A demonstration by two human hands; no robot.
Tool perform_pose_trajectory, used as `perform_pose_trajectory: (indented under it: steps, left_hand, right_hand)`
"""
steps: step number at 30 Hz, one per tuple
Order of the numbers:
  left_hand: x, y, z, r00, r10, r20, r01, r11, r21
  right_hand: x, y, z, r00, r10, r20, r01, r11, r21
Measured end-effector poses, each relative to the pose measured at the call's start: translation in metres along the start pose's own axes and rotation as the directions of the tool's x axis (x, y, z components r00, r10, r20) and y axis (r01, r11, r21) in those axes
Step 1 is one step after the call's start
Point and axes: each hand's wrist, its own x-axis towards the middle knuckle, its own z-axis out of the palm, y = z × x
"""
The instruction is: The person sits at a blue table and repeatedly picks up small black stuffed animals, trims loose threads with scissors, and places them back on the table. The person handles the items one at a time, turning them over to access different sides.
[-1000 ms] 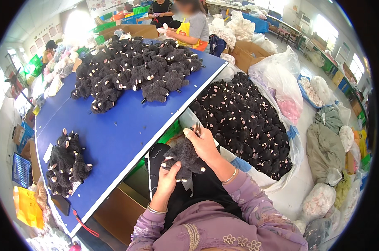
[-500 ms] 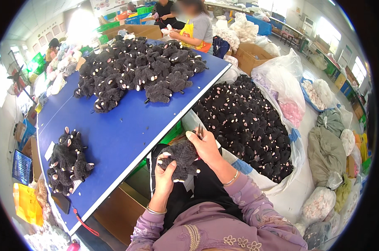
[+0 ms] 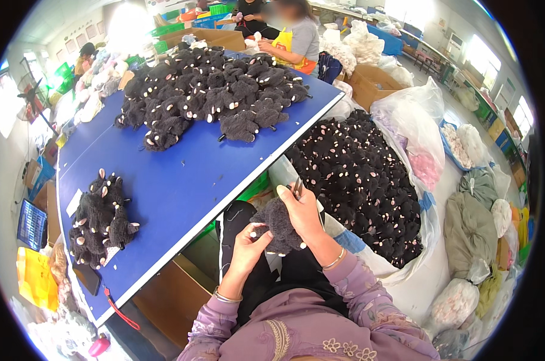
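Observation:
Over my lap I hold a small black plush toy (image 3: pixel 277 224) with white-tipped limbs. My left hand (image 3: pixel 248 248) is closed on its left side, thumb and fingers pinching near a pale tip. My right hand (image 3: pixel 301 215) grips the toy's upper right side. A dark two-pronged pointed tool (image 3: pixel 298 188), like small snips or tweezers, sticks up out of that same hand; its lower part is hidden. Left of my hands, a small pile of similar plush toys (image 3: pixel 104 219) lies on the blue table (image 3: pixel 182 180). A larger heap of them (image 3: pixel 212 90) covers the table's far part.
To my right, a big clear plastic bag (image 3: pixel 426 210) holds many black pieces with pale tips (image 3: pixel 357 186). A phone (image 3: pixel 87 278) and red strap (image 3: pixel 122 313) lie at the table's near corner. Another person (image 3: pixel 296 45) sits beyond the table. Stuffed sacks (image 3: pixel 474 228) stand far right.
Both hands and the plush toy have shifted slightly right. The toy has turned a little, and my left fingers now pinch closer in on it. The view has moved slightly.

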Motion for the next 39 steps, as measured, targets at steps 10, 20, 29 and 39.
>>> perform_pose_trajectory:
  steps: [10,20,29,39]
  left_hand:
    - [-0.006,-0.003,-0.004,0.982,0.186,0.044,-0.191,0.953,0.235]
    - [0.014,0.009,-0.019,0.931,0.241,-0.274,-0.303,0.928,-0.215]
    - [0.018,0.017,-0.012,0.919,0.228,-0.323,-0.276,0.955,-0.11]
    - [0.013,0.008,-0.012,0.943,0.203,-0.264,-0.243,0.961,-0.132]
  right_hand:
    - [-0.001,-0.002,0.002,0.999,-0.038,-0.016,0.035,0.988,-0.15]
    - [0.009,0.006,-0.015,0.99,0.14,0.031,-0.143,0.943,0.3]
    - [-0.003,0.004,-0.007,0.979,-0.035,0.203,0.052,0.996,-0.077]
    - [-0.013,-0.007,-0.007,0.902,0.129,0.411,-0.126,0.991,-0.036]
